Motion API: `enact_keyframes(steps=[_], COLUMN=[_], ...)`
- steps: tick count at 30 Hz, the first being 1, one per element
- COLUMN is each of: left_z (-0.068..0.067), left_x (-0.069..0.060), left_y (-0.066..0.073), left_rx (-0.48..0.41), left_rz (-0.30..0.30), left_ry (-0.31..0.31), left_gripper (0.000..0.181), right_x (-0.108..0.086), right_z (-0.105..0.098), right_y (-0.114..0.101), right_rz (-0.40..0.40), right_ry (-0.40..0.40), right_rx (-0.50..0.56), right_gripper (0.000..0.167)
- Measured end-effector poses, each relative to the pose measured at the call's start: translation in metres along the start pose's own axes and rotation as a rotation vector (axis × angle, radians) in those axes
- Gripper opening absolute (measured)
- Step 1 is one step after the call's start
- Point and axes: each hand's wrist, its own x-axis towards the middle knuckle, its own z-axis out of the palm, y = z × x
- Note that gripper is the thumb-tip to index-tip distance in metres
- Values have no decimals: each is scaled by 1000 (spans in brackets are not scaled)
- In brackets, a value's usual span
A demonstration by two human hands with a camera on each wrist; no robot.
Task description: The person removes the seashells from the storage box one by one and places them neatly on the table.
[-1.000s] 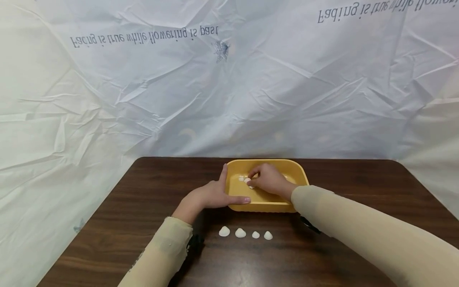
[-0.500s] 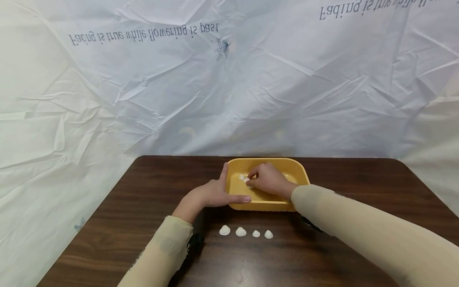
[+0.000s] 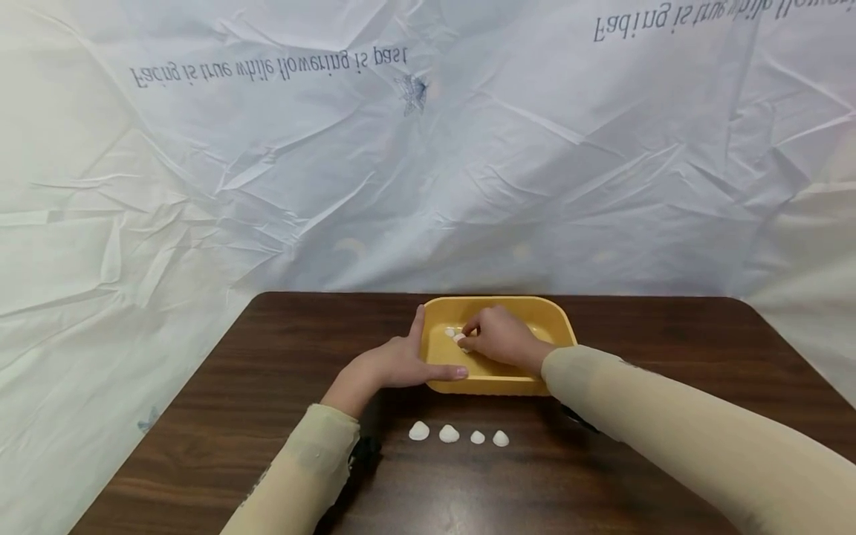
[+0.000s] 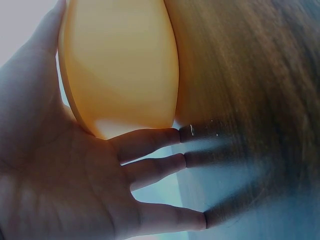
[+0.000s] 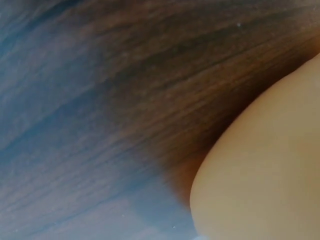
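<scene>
Right hand (image 3: 503, 338) pinches a white shell (image 3: 459, 337) inside the yellow tray (image 3: 501, 386)

On my head feed the curled fingers of the right hand hide part of the shell they pinch, toward the tray's left end. A pale shell (image 3: 449, 332) lies just beside it, and a sliver of white under the fingertips is too covered for me to name. My right wrist feed gives me just the tray's outer wall, blurred and cut off, beside wood, so I read that grip from the head feed alone. The left hand (image 3: 397, 362) spreads wide around the tray's near left corner, thumb along the near rim; my left wrist feed shows three straight, parted fingers reaching to the table (image 3: 281, 371). The left sleeve (image 3: 301, 461) and right sleeve (image 3: 669, 416) run out of frame.

The table is dark wood grain with a patch of glare at the near side. A row of four white shells (image 3: 449, 434) lies in front of the tray. Behind hangs a creased, pale sheet (image 3: 401, 186), printed with a butterfly (image 3: 414, 93).

The sheet's lettering is flipped upside down. I read "is true while flowering is past" at left, its first word unclear, and "Fading is true while", cut off, at right.
</scene>
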Motion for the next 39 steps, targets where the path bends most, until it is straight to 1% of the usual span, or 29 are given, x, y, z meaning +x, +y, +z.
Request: enact_keyframes(steps=[4, 10, 17, 21, 24, 30, 35, 37, 39], left_z=[1, 1, 3, 2, 1, 2, 2, 2, 2], left_x=[1, 2, 3, 2, 2, 2, 2, 2, 1], left_y=[-1, -2, -3, -2, -2, -3, -3, -3, -3], left_rx=[2, -1, 3, 4, 0, -6, 0, 1, -1], left_rz=[10, 19, 15, 18, 19, 6, 9, 14, 17], left_ry=[0, 8, 9, 12, 12, 1, 6, 7, 8], left_gripper=[145, 145, 145, 145, 145, 145, 145, 145, 145], right_x=[-1, 1, -3, -3, -1, -3, -3, -3, -2], right_z=[0, 2, 3, 2, 3, 3, 1, 1, 1], right_y=[0, 1, 1, 0, 0, -1, -2, -2, -2], right_rz=[-20, -31, -51, -35, -29, -61, -122, -149, -182], right_ry=[8, 30, 39, 33, 30, 25, 5, 2, 4], right_rx=[-13, 9, -3, -9, -32, -111, -168, -206, -259], right_gripper=[23, 19, 22, 23, 22, 23, 22, 22, 26])
